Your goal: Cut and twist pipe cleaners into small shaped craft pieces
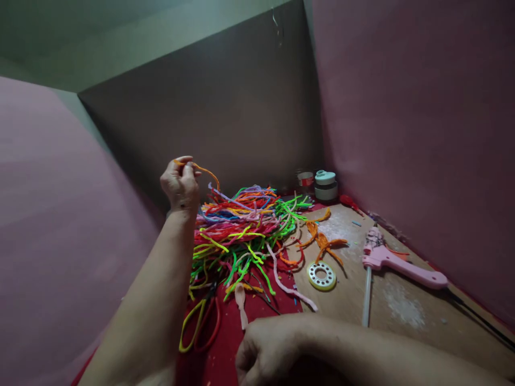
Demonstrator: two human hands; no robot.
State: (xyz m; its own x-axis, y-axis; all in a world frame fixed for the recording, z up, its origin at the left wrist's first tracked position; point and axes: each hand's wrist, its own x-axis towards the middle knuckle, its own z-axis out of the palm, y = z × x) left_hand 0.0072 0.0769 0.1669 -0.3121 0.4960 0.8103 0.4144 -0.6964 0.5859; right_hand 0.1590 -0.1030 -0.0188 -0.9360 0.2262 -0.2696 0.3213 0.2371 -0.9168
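My left hand (181, 181) is raised at left of centre, closed in a pinch on an orange pipe cleaner (209, 172). One end sticks out past the fingers and the rest curves down to the right, toward the pile. Beneath and to the right of it spreads a heap of multicoloured pipe cleaners (249, 214). Low in the view is my right hand (270, 348), its fingers curled; whatever they grip, if anything, is hidden. Just above it lies a pale pink spoon-shaped piece (240, 304). Scissors (197, 327) with yellow and red handles lie between my forearms on red cloth.
On the board at right rest a pink glue gun (406, 268) with its cord, a round tape spool (321, 276) and bent orange pipe cleaners (324, 241). Behind them stand a pale green container (325, 186) and a red-labelled jar (306, 179). Pink walls close in both sides.
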